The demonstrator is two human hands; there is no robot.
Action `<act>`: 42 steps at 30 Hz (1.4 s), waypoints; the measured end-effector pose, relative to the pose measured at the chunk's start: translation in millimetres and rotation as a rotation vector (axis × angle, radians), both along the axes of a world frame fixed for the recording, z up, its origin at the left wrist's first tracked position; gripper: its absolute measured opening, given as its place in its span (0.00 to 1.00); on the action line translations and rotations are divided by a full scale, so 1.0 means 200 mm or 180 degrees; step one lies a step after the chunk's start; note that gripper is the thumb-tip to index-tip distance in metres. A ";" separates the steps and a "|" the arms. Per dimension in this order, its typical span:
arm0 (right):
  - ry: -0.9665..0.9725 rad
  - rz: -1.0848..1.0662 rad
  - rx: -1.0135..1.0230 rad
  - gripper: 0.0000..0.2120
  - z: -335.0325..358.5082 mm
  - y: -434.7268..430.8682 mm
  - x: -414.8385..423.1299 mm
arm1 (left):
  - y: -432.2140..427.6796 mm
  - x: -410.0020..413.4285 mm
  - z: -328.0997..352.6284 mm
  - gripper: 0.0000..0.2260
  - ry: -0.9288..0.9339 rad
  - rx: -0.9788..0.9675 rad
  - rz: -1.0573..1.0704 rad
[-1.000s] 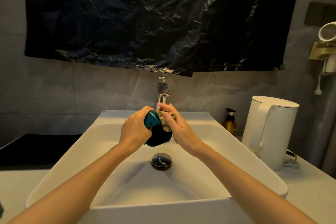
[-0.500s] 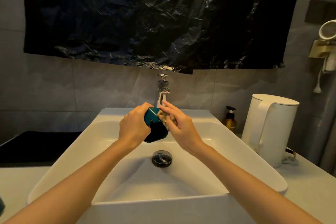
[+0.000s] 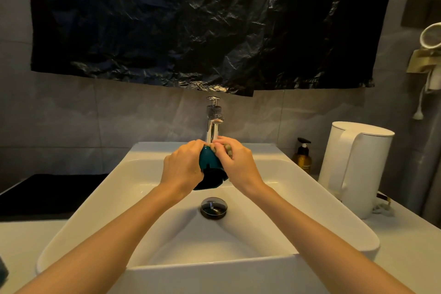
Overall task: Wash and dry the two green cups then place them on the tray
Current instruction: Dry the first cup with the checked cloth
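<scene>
dim warm light, grey tiled wall point(image 3: 71, 114) with a crinkled black plastic sheet point(image 3: 202, 24) hung across it above a chrome faucet point(image 3: 213, 122). white rectangular basin point(image 3: 310, 200) with a dark round drain point(image 3: 213, 207) sits on a white counter point(image 3: 405, 253); a black mat point(image 3: 47, 193) lies to its left. on the right stand an amber pump bottle point(image 3: 302, 159) and a white electric kettle point(image 3: 358, 167), with a white hair dryer in a wall holder point(image 3: 429, 52) and a dark switch plate point(image 3: 421, 12) above.
</scene>
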State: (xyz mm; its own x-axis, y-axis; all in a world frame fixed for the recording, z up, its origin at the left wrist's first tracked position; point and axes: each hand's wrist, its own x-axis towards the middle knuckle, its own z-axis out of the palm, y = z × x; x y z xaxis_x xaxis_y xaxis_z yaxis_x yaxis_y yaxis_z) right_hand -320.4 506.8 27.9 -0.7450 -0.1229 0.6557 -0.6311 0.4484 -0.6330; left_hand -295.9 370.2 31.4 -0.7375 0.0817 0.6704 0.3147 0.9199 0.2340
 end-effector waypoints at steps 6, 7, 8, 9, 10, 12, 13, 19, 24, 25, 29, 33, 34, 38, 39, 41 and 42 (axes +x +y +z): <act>0.0496 0.0293 0.0358 0.13 -0.02 0.00 0.02 | 0.00 -0.02 -0.01 0.14 -0.0064 0.0070 0.0036; 0.0324 0.0223 0.0248 0.13 0.00 0.01 0.01 | 0.00 -0.01 -0.01 0.15 -0.0077 0.0117 0.0036; 0.0159 0.0147 0.0183 0.13 0.00 0.02 0.00 | 0.00 -0.01 -0.01 0.16 -0.0097 0.0201 0.0048; 0.0091 0.0108 0.0170 0.13 0.00 0.03 0.00 | 0.00 -0.02 -0.01 0.17 -0.0127 0.0295 0.0066; 0.0129 0.0142 0.0210 0.14 -0.01 0.04 0.00 | 0.00 -0.02 -0.01 0.18 -0.0157 0.0370 0.0081; 0.0421 0.0359 0.0415 0.14 -0.03 0.04 0.03 | 0.01 -0.02 -0.01 0.16 -0.0173 0.0463 0.0080; 0.0616 0.0426 0.0583 0.14 -0.03 0.03 0.04 | 0.01 -0.03 -0.01 0.15 -0.0154 0.0497 0.0048; 0.0448 0.0462 0.0284 0.13 0.00 0.02 0.02 | 0.00 -0.05 -0.02 0.14 -0.0155 0.0700 0.0057; 0.0510 0.0451 0.0219 0.15 -0.03 0.03 0.03 | -0.01 -0.06 -0.01 0.16 -0.0167 0.1033 -0.0062; 0.0633 0.0436 0.0363 0.14 -0.03 0.02 0.03 | -0.01 -0.06 -0.02 0.16 -0.0120 0.0938 -0.0123; 0.0735 0.0449 0.0411 0.15 0.00 0.01 0.03 | -0.01 -0.07 -0.03 0.13 -0.0005 0.0876 -0.0242; 0.0449 0.0483 -0.0146 0.15 0.00 0.05 0.02 | -0.04 -0.11 -0.01 0.16 -0.0132 0.1786 -0.0531; 0.0449 0.0496 -0.0213 0.15 0.00 0.05 0.03 | -0.04 -0.11 0.00 0.15 -0.0154 0.2044 -0.0653; 0.0846 0.0427 0.0008 0.15 0.02 0.03 0.05 | -0.04 -0.09 0.01 0.15 -0.0055 0.2084 -0.1006; 0.1001 0.0401 0.0195 0.16 0.02 0.02 0.06 | -0.04 -0.09 0.00 0.15 -0.0021 0.1848 -0.1039; 0.1185 0.0412 0.0458 0.16 0.03 0.01 0.06 | -0.04 -0.10 -0.02 0.16 -0.0032 0.1545 -0.1095; 0.1166 0.0439 0.0443 0.16 0.03 0.01 0.06 | -0.03 -0.10 -0.03 0.16 -0.0065 0.1554 -0.1136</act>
State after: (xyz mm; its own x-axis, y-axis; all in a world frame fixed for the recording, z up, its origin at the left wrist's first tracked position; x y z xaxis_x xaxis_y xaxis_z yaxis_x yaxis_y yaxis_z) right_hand -308.5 509.7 34.0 -0.4358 -0.3114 0.8445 -0.8634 0.4095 -0.2946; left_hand -316.8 364.0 25.8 -0.7344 0.0128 0.6786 0.5749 0.5432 0.6119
